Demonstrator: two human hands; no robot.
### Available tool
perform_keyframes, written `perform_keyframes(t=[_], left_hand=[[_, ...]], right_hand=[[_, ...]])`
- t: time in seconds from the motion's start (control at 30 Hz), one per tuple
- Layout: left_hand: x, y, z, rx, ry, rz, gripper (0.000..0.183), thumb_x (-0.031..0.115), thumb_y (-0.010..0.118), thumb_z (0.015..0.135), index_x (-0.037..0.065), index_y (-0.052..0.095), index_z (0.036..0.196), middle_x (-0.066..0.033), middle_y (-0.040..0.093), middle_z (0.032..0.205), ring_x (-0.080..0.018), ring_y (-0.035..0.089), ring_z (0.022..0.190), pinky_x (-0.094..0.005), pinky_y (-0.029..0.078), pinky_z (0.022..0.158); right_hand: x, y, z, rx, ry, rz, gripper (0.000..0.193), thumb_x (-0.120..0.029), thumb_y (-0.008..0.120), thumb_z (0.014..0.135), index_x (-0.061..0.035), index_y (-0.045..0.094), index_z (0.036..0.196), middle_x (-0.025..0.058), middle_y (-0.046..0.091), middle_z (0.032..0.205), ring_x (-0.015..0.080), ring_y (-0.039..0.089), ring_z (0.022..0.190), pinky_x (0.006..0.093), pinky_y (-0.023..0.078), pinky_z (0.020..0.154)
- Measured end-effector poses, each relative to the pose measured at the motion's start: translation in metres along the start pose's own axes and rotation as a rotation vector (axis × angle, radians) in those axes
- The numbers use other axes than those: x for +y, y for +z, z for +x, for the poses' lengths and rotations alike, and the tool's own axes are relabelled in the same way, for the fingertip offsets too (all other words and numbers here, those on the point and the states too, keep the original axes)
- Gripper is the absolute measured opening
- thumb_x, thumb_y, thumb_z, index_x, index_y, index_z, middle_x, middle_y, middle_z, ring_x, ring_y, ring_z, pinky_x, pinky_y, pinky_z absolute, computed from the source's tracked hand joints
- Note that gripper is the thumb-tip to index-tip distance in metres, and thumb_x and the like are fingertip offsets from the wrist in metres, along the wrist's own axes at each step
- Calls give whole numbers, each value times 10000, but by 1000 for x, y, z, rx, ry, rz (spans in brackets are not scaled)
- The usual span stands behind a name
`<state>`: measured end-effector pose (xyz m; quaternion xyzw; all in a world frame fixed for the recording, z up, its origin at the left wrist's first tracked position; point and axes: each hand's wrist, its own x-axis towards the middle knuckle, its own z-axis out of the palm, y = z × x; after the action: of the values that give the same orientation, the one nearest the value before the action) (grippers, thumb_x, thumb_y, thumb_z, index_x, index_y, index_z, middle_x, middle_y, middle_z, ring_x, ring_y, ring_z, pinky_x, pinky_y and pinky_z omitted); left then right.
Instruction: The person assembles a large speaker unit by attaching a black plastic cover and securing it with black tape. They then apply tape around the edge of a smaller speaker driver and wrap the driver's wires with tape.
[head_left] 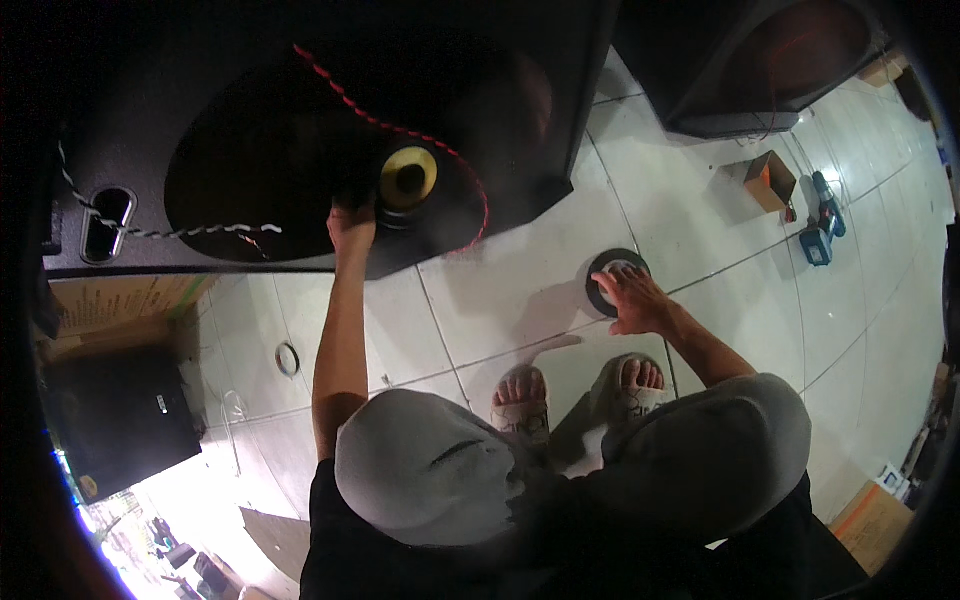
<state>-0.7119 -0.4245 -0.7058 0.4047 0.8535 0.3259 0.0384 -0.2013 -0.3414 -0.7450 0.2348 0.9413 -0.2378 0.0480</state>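
Observation:
A large black speaker cabinet lies before me with a wide dark oval opening in it. My left hand is at the near edge of that opening, its fingers lost in the dark. Just right of it is a round piece with a yellow ring about a black centre. A twisted red and black wire curves around this piece. On the floor, my right hand lies over a round disc with a black rim and a paler middle, fingers spread and thumb apart.
Another black cabinet stands at the far right. Near it are a small open box and a cordless drill. A roll of tape rests on the tiles at left. Grey twisted wire crosses the near cabinet; cartons sit lower right.

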Motion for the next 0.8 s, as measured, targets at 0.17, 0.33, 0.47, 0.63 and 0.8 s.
perform_keyframes(t=[0.17,0.33,0.47,0.63,0.8], left_hand=[[112,-10,-91,-394,62,-289,311,295,726,961,57,726,1161,-81,759,1154,-194,726,1014,-342,574,880],[205,-37,-129,-734,362,-539,471,138,869,827,70,676,1252,-87,701,1241,-196,710,1019,-340,587,920],[255,-85,-106,-461,636,-605,582,164,921,761,42,665,1269,-122,692,1197,-225,708,991,-342,591,894],[300,-148,-89,-219,822,-586,541,123,927,741,33,691,1220,-148,698,1123,-247,721,947,-326,598,829],[326,-187,-89,-111,822,-537,414,96,931,740,25,741,1101,-138,720,1096,-205,715,974,-314,579,828]], right_hand=[[-29,6,-10,-71,133,394,816,-50,792,747,-6,372,1446,182,625,1146,344,644,1064,477,505,951],[-58,-94,13,206,-248,832,857,44,841,765,-45,325,1444,116,598,1115,214,617,979,371,524,892],[-93,-195,27,371,-475,490,827,19,855,733,-14,346,1384,159,610,1110,280,673,948,388,545,814],[-130,-267,33,560,-643,189,769,1,868,707,12,403,1319,157,593,1105,276,663,919,373,526,788],[-152,-301,32,704,-672,97,740,-24,854,691,28,428,1294,201,639,1061,334,704,890,412,561,754]])
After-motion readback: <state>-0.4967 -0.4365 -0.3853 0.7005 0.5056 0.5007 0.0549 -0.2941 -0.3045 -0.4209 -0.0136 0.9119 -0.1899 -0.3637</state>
